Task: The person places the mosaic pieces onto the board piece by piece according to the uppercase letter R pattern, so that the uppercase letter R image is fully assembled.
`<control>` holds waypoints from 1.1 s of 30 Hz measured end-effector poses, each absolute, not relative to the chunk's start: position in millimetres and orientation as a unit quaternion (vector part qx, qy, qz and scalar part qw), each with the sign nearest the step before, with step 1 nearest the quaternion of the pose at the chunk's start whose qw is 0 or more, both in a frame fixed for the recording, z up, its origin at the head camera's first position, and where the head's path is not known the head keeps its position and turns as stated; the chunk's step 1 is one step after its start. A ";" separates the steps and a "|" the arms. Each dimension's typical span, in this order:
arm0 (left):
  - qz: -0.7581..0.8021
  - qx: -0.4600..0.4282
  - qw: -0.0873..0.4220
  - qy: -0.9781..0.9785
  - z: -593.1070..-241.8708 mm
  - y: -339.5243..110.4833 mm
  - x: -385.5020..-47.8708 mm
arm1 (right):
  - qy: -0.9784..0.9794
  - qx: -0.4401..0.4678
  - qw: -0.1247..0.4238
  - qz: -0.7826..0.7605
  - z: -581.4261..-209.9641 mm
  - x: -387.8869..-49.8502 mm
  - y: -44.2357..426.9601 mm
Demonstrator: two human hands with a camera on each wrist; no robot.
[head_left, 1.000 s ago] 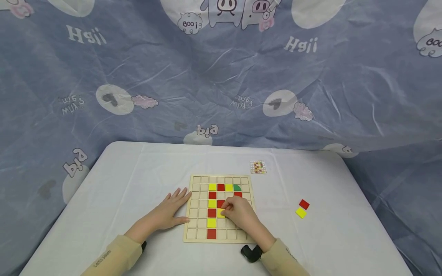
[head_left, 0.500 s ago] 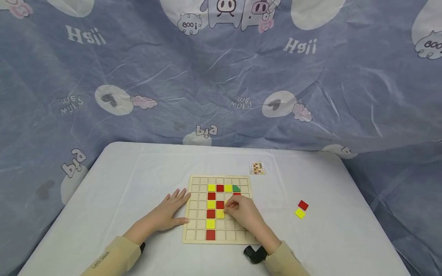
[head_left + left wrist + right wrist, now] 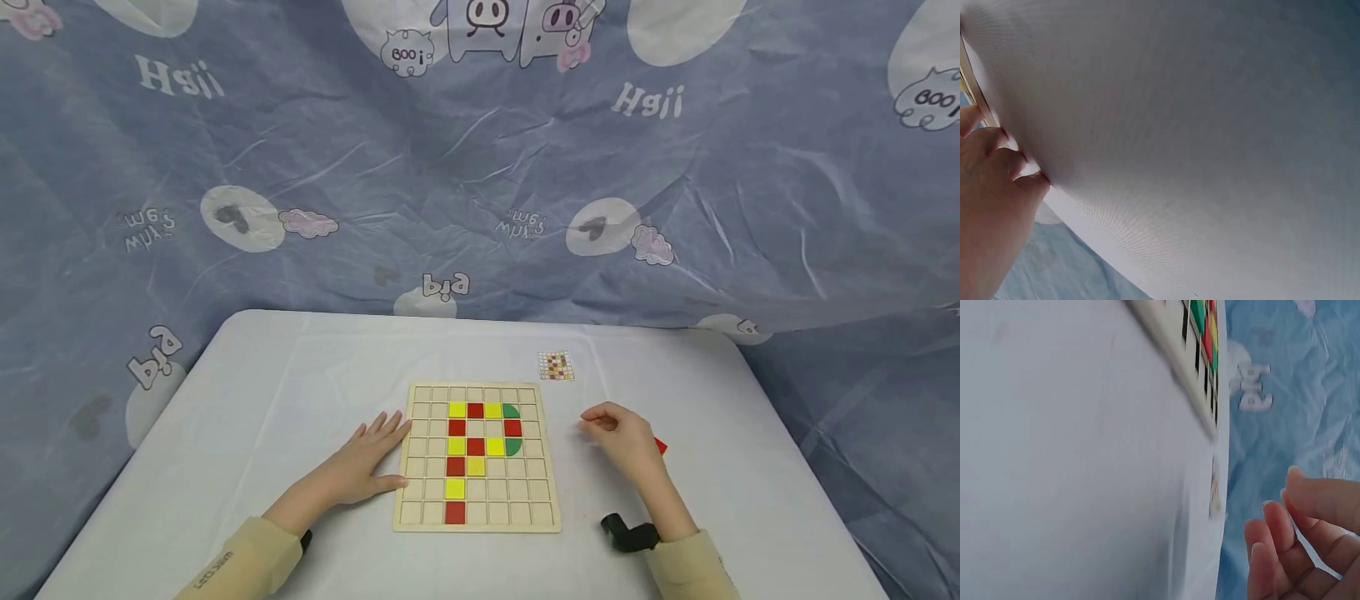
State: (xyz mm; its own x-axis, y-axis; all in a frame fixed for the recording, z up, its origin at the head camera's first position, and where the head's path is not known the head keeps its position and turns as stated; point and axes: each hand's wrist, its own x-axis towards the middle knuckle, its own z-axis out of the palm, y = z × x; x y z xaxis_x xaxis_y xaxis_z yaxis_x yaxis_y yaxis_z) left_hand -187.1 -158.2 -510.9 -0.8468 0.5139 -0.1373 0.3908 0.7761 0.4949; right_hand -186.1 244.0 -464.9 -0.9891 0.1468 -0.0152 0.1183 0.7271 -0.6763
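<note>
A wooden grid board (image 3: 525, 492) lies on the table, with red, yellow and green tiles set in some of its cells. My left hand (image 3: 365, 462) rests at the board's left edge, fingers spread and nearly straight; the left wrist view shows its fingertips along that edge. My right hand (image 3: 621, 437) is off the board, to its right, with loosely bent fingers. No tile shows between those fingers (image 3: 1277, 525) in the right wrist view. A loose red tile (image 3: 661, 445) peeks out beside the right hand, which hides the yellow one near it.
A small pattern card (image 3: 556, 366) lies behind the board's right corner. The white-covered table (image 3: 330, 350) ends at a blue patterned curtain (image 3: 420, 167). A black wrist mount (image 3: 628, 533) sits by the right wrist.
My right hand has left the board and moved right, towards the loose tiles. The second green tile and the yellow tile beside it are now uncovered. The left hand stays in place.
</note>
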 end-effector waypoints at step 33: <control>0.221 0.226 0.136 0.939 -509.9 -157.1 -187.6 | -0.929 -0.175 -0.030 0.326 -484.9 -179.1 334.7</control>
